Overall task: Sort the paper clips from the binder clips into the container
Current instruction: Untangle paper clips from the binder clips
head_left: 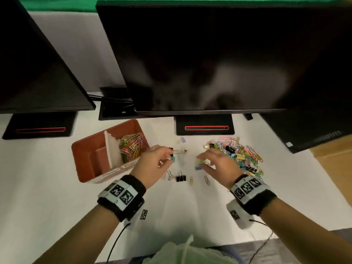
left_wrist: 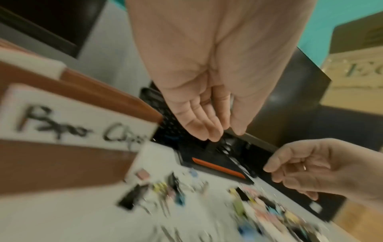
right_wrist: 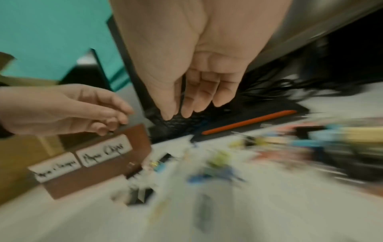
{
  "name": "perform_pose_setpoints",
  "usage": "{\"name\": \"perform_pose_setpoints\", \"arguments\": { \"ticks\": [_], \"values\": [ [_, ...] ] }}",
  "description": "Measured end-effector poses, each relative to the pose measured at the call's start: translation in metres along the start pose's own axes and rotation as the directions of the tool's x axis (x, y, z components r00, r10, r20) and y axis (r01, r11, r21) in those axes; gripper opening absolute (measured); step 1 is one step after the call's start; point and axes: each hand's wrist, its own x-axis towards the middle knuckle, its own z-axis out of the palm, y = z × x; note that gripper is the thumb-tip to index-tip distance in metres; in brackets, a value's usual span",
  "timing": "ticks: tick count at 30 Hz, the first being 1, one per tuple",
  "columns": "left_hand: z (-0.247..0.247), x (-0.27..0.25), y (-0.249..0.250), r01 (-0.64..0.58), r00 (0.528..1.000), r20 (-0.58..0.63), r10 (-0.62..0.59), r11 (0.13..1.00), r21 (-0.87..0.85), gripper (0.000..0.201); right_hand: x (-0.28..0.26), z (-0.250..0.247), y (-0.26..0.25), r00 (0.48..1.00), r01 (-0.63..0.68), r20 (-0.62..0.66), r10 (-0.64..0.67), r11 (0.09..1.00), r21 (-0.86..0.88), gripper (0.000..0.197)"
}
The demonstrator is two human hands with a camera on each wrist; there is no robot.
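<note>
Both hands hover mid-table. Left hand [head_left: 152,161], fingers loosely curled, nothing clearly held; right hand [head_left: 216,163] likewise. Brown container [head_left: 89,149] toward table's left, paper clips [head_left: 131,146] in right compartment. Mixed clip pile [head_left: 240,154] right of hands.

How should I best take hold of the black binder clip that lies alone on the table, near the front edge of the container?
The black binder clip lies by itself on the white table, its wire handles pointing away from you. Probably best: come from above and pinch the black body across its two flat sides with thumb and forefinger. The left hand is nearest; the thin handles would likely slip.
</note>
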Motion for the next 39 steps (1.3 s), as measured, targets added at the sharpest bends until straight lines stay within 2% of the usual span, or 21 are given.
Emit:
{"name": "perform_pose_setpoints", "arguments": {
  "ticks": [4,8,10,13,17,23,27,32,34,36,39],
  "values": [
    [0.066,0.01,0.017,0.063,0.971,0.225,-0.081,0.994,0.085,0.027,-0.065,-0.016,0.083,0.967,-0.217,0.117,0.228,0.971,-0.1,0.029],
    [0.112,0.018,0.026,0.114,0.942,0.259,-0.213,0.93,0.348,0.031,-0.099,-0.012,0.128,0.912,-0.302,0.24,0.334,0.94,-0.16,0.04],
    [0.123,0.022,0.026,0.123,0.933,0.241,-0.266,0.868,0.481,0.032,-0.103,-0.007,0.137,0.91,-0.292,0.265,0.319,0.947,-0.135,0.044],
    [0.133,0.023,0.024,0.167,0.921,0.204,-0.331,0.81,0.562,0.034,-0.101,0.0,0.143,0.942,-0.264,0.199,0.272,0.962,-0.064,0.04],
    [0.139,0.024,0.022,0.267,0.927,0.116,-0.357,0.844,0.465,0.016,-0.094,0.004,0.147,0.958,-0.244,0.16,0.236,0.969,0.031,0.022],
    [0.142,0.022,0.02,0.4,0.903,0.019,-0.43,0.855,0.331,0.011,-0.088,0.002,0.157,0.955,-0.13,0.266,0.129,0.991,-0.012,0.013],
    [0.146,0.014,0.017,0.34,0.928,0.022,-0.372,0.868,0.361,0.008,-0.084,0.003,0.153,0.961,-0.057,0.269,0.06,0.998,-0.021,0.014],
    [0.148,0.01,0.019,0.143,0.977,0.103,-0.186,0.934,0.329,0.008,-0.072,0.015,0.144,0.963,0.008,0.27,-0.017,0.999,0.036,0.013],
    [0.151,0.011,0.023,0.053,0.976,0.186,-0.112,0.954,0.296,0.007,-0.071,0.02,0.144,0.963,0.012,0.269,-0.019,1.0,0.028,0.012],
    [0.154,0.016,0.026,0.009,0.966,0.243,-0.088,0.951,0.308,0.007,-0.071,0.022,0.145,0.965,-0.013,0.263,0.004,0.999,0.033,0.014],
    [0.156,0.024,0.029,0.02,0.956,0.269,-0.114,0.945,0.327,0.02,-0.071,0.019,0.143,0.964,-0.056,0.263,0.044,0.998,0.036,0.018]
  ]
}}
